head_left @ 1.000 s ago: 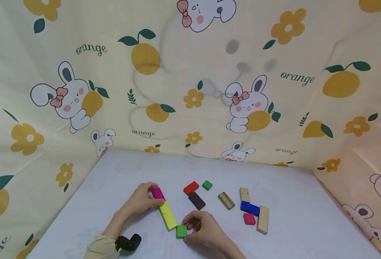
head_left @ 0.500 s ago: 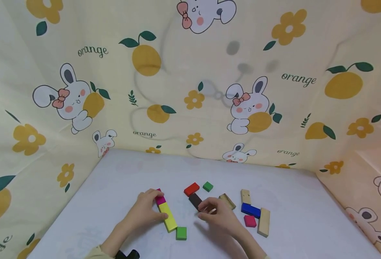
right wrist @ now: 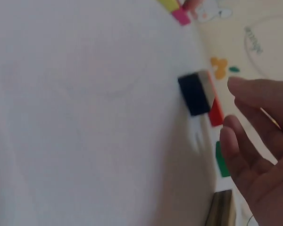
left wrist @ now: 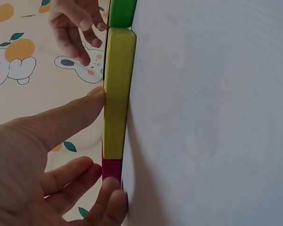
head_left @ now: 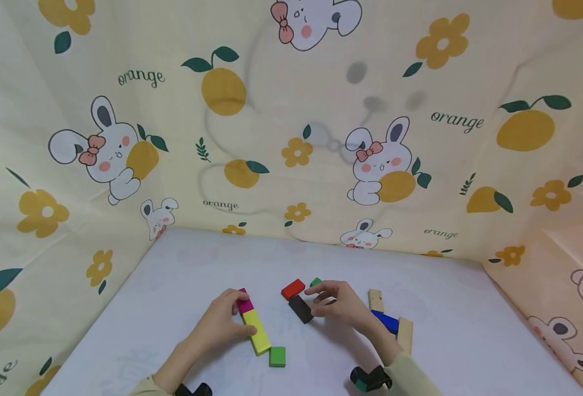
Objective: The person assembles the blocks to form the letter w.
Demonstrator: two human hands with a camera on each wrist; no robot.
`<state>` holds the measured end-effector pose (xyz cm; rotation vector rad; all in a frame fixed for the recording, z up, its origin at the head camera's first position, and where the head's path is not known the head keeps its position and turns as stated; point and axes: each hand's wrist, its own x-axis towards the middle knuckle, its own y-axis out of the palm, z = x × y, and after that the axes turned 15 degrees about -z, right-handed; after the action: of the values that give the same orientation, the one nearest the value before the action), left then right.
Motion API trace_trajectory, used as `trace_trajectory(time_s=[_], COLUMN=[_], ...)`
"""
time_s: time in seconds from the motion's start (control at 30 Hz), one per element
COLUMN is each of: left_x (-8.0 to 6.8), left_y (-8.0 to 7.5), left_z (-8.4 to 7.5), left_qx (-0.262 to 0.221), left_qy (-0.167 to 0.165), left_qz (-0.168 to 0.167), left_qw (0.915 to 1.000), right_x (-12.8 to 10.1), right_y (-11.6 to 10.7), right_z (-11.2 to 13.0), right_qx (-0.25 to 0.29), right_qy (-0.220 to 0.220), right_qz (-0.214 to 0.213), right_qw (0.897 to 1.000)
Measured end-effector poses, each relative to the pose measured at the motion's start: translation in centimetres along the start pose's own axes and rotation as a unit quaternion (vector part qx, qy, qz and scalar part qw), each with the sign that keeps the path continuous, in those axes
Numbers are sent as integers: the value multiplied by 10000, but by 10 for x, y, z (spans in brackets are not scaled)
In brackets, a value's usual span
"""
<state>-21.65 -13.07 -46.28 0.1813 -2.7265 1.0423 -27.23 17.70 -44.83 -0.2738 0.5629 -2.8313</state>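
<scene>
A person's left hand (head_left: 224, 322) rested against a row of blocks on the white bench (head_left: 172, 286), thumb pressed to the side of the long yellow block (head_left: 257, 330) and relaxed fingertips (left wrist: 114, 197) touching the magenta block (head_left: 244, 303) at the row's far end. A green cube (head_left: 277, 356) sat touching the yellow block's near end, completing the line at the near left of the bench.

To the right, the right hand (head_left: 341, 304) hovered with fingers (right wrist: 247, 155) loosely spread and holding nothing, just beside a dark brown block (head_left: 301, 308). A red block (head_left: 292, 288) lay just beyond the brown one, and a small green block (head_left: 315, 282) peeked out at the fingertips. Further right, a blue block (head_left: 386, 322) lay between two pale wooden blocks, one far (head_left: 375, 300) and one near (head_left: 405, 334). A cloth backdrop (head_left: 291, 121) printed with rabbits and oranges enclosed the bench.
</scene>
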Motion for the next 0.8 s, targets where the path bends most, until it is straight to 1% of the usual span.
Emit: trace_trajectory(time_s=[0.2,0.37,0.47,0.7,0.8], left_x=[0,0,0,0,-1], left_y=[0,-1,-2,-2,-1], left_z=[6,6,4,4,5], left_qx=[-199,-262,-280,-307,-324], left_qy=[-15,12,46,-1,21], left_qz=[52,33,51,38,-10], left_qw=[9998,9997,9996,9995,9995], right_x=[6,9,9,9,9], right_y=[0,2,5,13,14], right_z=[-9,-12,-12,-9,-8], right_qx=[87,129,6,-531,-558], right_qy=[157,212,200,100,116], right_qz=[316,420,394,353,404], right_qw=[9993,9988,9990,9979,9976])
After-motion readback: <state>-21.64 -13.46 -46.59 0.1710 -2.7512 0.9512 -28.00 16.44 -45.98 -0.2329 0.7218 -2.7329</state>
